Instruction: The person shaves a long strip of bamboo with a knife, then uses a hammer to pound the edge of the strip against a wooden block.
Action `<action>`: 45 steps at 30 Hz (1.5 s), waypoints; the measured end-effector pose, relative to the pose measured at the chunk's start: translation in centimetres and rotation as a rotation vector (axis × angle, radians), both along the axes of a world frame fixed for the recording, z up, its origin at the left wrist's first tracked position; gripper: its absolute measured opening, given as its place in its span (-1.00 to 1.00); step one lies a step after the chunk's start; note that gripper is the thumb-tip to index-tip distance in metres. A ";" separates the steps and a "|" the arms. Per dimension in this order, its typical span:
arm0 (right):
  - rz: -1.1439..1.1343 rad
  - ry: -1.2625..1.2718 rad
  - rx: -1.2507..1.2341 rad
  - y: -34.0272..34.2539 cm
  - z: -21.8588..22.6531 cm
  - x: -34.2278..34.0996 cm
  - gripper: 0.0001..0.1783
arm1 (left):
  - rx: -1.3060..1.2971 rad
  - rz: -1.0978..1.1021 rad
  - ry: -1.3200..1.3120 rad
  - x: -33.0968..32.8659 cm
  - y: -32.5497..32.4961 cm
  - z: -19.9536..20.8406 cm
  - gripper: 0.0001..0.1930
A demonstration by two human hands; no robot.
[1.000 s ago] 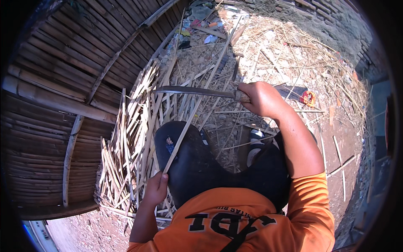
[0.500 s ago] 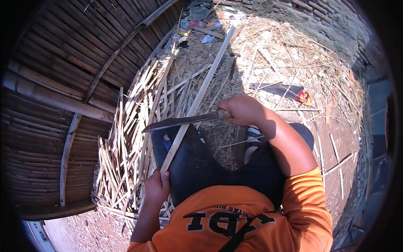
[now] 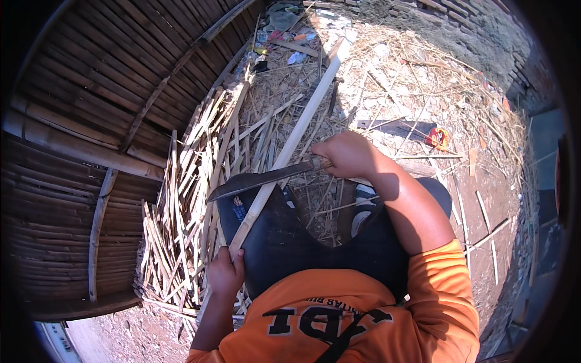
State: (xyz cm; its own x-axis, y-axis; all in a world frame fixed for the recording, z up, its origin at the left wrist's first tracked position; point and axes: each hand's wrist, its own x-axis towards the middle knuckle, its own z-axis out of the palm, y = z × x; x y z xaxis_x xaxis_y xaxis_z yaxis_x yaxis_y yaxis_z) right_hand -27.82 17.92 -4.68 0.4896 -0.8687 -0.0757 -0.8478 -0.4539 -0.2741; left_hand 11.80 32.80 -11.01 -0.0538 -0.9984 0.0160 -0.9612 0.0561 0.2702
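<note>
Bamboo strip (image 3: 305, 118): long, narrow, pale, roughly straight; runs slantwise, near end gripped in left hand (image 3: 225, 275), far end up and to the right, in bright sun. Knife (image 3: 242, 183): long dark blade, broad toward the tip, handle in right hand (image 3: 349, 156); crosses the strip's nearer half, tip leftward and bodyward. Contact between blade and strip unclear.
</note>
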 end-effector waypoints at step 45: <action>-1.099 -1.406 0.101 -5.5 -1.6 -6.1 -0.71 | -0.267 0.051 -0.057 12.0 -2.5 17.9 -0.85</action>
State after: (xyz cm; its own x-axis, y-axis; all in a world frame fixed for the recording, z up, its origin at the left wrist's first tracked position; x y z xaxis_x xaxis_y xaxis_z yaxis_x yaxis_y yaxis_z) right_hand -33.96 12.37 -6.29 -0.5166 -0.8272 -0.2210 0.1524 0.1652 -0.9744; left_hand 23.84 30.28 6.92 -0.0123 -0.9606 0.2777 -0.9778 0.0696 0.1976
